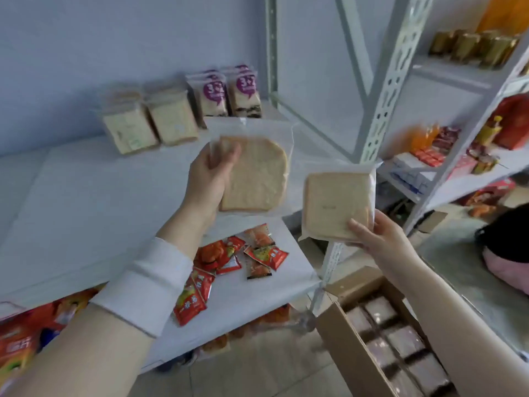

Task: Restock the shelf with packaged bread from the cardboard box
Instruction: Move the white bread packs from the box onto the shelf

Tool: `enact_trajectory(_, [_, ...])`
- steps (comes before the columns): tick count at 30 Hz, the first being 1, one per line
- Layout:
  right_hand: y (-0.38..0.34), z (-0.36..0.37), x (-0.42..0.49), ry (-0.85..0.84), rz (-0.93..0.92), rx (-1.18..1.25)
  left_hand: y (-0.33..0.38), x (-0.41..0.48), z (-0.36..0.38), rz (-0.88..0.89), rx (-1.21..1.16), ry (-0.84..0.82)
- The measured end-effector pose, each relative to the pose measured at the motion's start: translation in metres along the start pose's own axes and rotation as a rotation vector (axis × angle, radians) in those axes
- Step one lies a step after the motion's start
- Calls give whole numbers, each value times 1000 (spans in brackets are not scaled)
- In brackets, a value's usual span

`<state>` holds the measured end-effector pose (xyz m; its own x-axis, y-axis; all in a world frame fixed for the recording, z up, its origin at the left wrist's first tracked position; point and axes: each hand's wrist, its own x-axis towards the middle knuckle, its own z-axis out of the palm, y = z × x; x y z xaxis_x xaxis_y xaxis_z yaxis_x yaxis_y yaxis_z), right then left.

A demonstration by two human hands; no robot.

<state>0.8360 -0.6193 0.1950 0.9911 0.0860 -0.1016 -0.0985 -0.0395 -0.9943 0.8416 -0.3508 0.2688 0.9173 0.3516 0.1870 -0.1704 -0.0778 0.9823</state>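
Each hand grasps one bread pack: the left hand (pixel 210 179) holds its pack (pixel 254 173) over the shelf (pixel 86 196), the right hand (pixel 380 239) its pack (pixel 335 204) beside it. Four rows (pixel 183 110) already stand at the back; the box (pixel 398 339) looks still well filled.

Two clear-wrapped bread packs up in the air: one bread slice pack (pixel 257 173) faces the camera over the white shelf (pixel 86 196), the second pack (pixel 335 206) sits tilted just right of it. The open cardboard box (pixel 343 342) below holds rows of more packs (pixel 400 342).
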Motion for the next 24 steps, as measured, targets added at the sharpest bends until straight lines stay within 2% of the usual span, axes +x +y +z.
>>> enact_trajectory(3, [-34,73,26,-144,-50,-21,14,15,-79,26,1,184])
enact_trajectory(7, [-51,186,61,-254,-77,-23,-2,36,-185,-42,68,407])
enact_trajectory(11, [-43,262,94,-266,-20,-17,-42,59,-250,-153,104,480])
enact_trajectory(16, [-29,292,143,-221,31,-8,-81,96,-263,-227,56,522])
enact_trajectory(21, [-49,314,214,-255,-10,18,-81,174,-239,-142,36,460])
enact_trajectory(24, [-55,334,255,-288,-27,32,-88,217,-229,-118,64,492])
